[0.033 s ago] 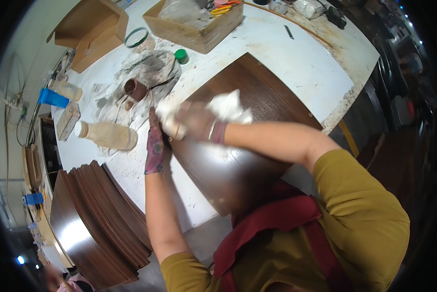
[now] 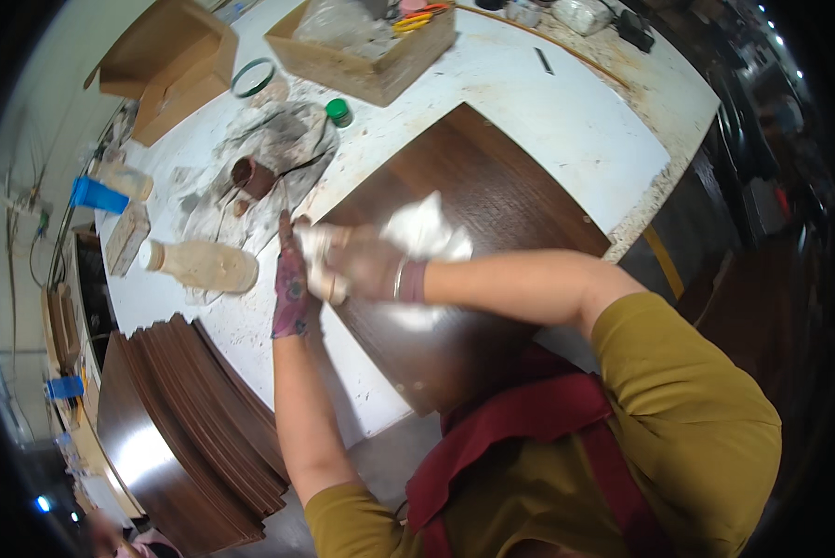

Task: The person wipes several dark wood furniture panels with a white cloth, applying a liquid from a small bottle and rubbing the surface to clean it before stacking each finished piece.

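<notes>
Gripping a white cloth (image 2: 427, 231), the blurred right hand (image 2: 366, 267) is over the board (image 2: 510, 181), dark brown, grained and shiny, flat on the table (image 2: 613, 139). The left hand (image 2: 290, 279), fingers outstretched, stands at the board's left edge. Beyond the board's far edge, white table surface stretches to a box (image 2: 380, 79).

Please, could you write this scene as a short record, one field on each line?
Panel: dark brown, on white table
Left hand: patterned purple covering, near panel's left edge
Right hand: blurred, with white cloth, over panel
Rag: stained, brown cup on it
Bottle: pale, white cap
Box: beyond panel, scissors inside
Stack: brown panels, lower left
</notes>
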The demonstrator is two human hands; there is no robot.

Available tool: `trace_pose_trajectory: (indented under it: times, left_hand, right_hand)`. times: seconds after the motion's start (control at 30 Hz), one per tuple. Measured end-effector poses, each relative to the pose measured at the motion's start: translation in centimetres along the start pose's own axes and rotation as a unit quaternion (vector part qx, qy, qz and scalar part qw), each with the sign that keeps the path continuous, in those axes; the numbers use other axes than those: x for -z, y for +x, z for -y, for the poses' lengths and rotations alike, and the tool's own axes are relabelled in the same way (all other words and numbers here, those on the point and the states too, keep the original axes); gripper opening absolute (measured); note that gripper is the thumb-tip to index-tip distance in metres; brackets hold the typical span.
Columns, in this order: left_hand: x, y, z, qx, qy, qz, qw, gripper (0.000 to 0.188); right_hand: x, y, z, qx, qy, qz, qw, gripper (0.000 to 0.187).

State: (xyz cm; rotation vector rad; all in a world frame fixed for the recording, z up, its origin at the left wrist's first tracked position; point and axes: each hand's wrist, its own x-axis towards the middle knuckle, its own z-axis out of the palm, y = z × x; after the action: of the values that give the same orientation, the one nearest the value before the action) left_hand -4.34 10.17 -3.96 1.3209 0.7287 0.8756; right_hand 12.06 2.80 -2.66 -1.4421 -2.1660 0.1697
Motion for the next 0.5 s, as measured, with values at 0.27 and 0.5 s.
trace_pose_trajectory:
  times: [0.27, 0.5]
  left_hand:
    - [-2.4, 1.3, -2.8, 0.082, 0.716, 0.035, 0.693, 0.056]
    - [-13.4, 8.4, -0.4, -0.109, 0.699, -0.047, 0.705, 0.061]
  right_hand:
    - [15.8, -16.9, -8.6, -0.187, 0.041, 0.097, 0.977, 0.037]
    - [29.5, -26.6, -19.1, -0.517, 0.139, -0.126, 0.835, 0.060]
